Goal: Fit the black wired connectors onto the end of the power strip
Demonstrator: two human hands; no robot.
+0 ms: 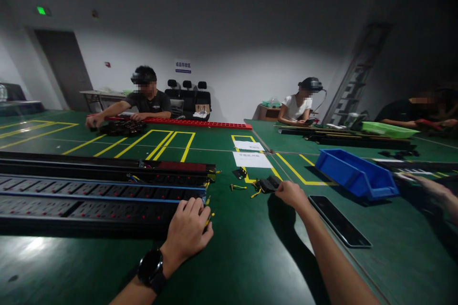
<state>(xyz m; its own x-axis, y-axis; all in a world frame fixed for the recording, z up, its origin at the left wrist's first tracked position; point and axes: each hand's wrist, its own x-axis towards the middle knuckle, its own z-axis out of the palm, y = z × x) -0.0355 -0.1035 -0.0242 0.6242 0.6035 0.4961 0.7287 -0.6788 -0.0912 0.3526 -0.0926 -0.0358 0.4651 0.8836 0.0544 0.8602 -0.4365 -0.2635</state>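
Long black power strips (118, 210) with rows of sockets and small red dots lie side by side at the left, yellow wires poking out of their right ends. My left hand (189, 228), wearing a watch, is closed over the right end of the nearest strip; its fingertips are partly hidden. Farther right, my right hand (289, 194) pinches the edge of a small black part (269, 184) on the table. Beside that part lie a loose yellow-and-black wire piece (238, 187) and another small black piece (240, 172).
Right of my right hand are a phone (339, 220) and a blue bin (358, 174). White paper labels (252, 159) and yellow tape lines mark the green table. Co-workers sit across, with a red rail (200, 124) and a green tray (389, 129). Another person's hand (434, 188) reaches in at right.
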